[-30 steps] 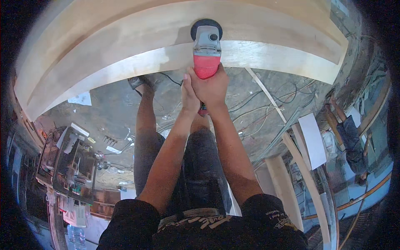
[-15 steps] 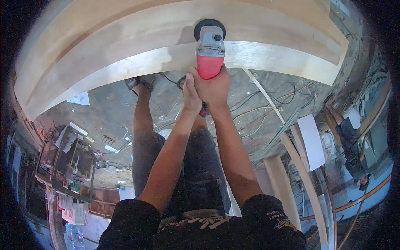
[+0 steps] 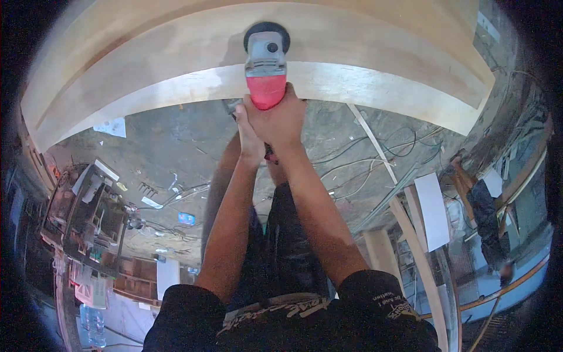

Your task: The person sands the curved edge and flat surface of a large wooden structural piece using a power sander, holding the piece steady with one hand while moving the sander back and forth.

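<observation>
Both my hands grip a red and grey angle grinder [image 3: 267, 91] with a round dark pad [image 3: 286, 36] at its far end. That pad rests on a long, pale wooden panel [image 3: 375, 44] that looks curved in this view. My right hand [image 3: 284, 120] is wrapped round the grinder's body just behind the red part. Pressed against it from the left, my left hand [image 3: 249, 138] has its thumb pointing forward. The rear of the tool is mostly hidden by my hands.
Cables [image 3: 375, 152] and scraps lie on the grey floor [image 3: 176, 138]. A cluttered shelf unit [image 3: 97, 217] stands at left, long boards [image 3: 419, 252] lean at right. Another person [image 3: 484, 205] is at the far right.
The grinder and both my hands have moved left along the panel. My legs have shifted below, and a blue packet on the floor has come into view.
</observation>
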Demonstrator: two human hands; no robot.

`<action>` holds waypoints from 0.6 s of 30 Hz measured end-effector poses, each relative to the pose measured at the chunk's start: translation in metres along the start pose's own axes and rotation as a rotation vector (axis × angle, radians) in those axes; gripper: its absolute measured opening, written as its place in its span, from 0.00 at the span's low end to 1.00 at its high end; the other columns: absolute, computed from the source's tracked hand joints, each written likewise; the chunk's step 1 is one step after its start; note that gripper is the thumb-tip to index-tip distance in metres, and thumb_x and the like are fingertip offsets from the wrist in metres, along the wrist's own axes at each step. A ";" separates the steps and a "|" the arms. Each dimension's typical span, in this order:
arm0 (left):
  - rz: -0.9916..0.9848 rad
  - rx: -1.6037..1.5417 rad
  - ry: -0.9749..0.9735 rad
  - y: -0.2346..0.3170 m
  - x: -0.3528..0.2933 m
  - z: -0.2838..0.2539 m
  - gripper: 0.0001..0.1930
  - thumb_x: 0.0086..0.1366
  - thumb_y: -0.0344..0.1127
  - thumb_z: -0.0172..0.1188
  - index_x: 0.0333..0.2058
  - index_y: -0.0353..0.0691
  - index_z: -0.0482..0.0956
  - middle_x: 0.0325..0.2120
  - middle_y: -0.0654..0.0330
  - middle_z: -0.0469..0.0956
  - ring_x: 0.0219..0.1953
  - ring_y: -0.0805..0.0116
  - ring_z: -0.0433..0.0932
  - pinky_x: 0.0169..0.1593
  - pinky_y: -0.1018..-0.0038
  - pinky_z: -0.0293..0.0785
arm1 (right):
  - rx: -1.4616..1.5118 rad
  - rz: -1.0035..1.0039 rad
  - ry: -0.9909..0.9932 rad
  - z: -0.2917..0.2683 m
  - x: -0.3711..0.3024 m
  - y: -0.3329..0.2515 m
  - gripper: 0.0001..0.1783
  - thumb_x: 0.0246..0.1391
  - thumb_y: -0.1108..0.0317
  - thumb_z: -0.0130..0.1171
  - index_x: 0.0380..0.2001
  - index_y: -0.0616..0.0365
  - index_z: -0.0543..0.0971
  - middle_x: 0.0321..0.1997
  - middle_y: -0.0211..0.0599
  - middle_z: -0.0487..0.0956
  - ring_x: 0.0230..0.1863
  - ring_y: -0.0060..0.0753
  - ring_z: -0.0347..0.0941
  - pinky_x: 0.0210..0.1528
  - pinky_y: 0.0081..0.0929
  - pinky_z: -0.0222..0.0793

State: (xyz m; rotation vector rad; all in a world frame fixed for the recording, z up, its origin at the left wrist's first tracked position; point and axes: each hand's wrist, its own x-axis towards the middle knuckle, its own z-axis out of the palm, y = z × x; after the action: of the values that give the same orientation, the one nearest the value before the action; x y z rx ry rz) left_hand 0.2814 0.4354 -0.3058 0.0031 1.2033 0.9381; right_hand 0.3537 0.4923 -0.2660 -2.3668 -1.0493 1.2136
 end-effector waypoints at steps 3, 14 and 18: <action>0.025 -0.084 0.040 0.022 -0.008 -0.006 0.40 0.75 0.71 0.28 0.71 0.46 0.56 0.67 0.54 0.65 0.70 0.58 0.64 0.72 0.60 0.59 | -0.017 -0.010 -0.050 0.020 -0.010 -0.016 0.31 0.39 0.51 0.76 0.36 0.66 0.79 0.33 0.60 0.84 0.39 0.62 0.84 0.41 0.47 0.81; 0.081 0.009 0.131 0.059 -0.001 -0.049 0.40 0.76 0.70 0.26 0.70 0.43 0.59 0.67 0.57 0.66 0.69 0.58 0.64 0.72 0.62 0.58 | -0.102 -0.074 -0.112 0.065 -0.025 -0.055 0.29 0.39 0.51 0.76 0.34 0.65 0.77 0.30 0.57 0.84 0.35 0.62 0.84 0.39 0.48 0.81; 0.055 -0.068 0.027 0.036 0.007 -0.044 0.38 0.77 0.68 0.29 0.69 0.42 0.60 0.66 0.57 0.66 0.69 0.60 0.64 0.72 0.62 0.57 | -0.052 -0.076 -0.017 0.053 -0.013 -0.040 0.30 0.39 0.52 0.76 0.35 0.66 0.78 0.30 0.58 0.84 0.35 0.61 0.84 0.38 0.47 0.81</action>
State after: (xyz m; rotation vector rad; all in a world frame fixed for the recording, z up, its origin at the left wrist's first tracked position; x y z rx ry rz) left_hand 0.2251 0.4426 -0.3128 -0.0310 1.2010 1.0301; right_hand 0.2876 0.5070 -0.2687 -2.3354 -1.1789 1.1956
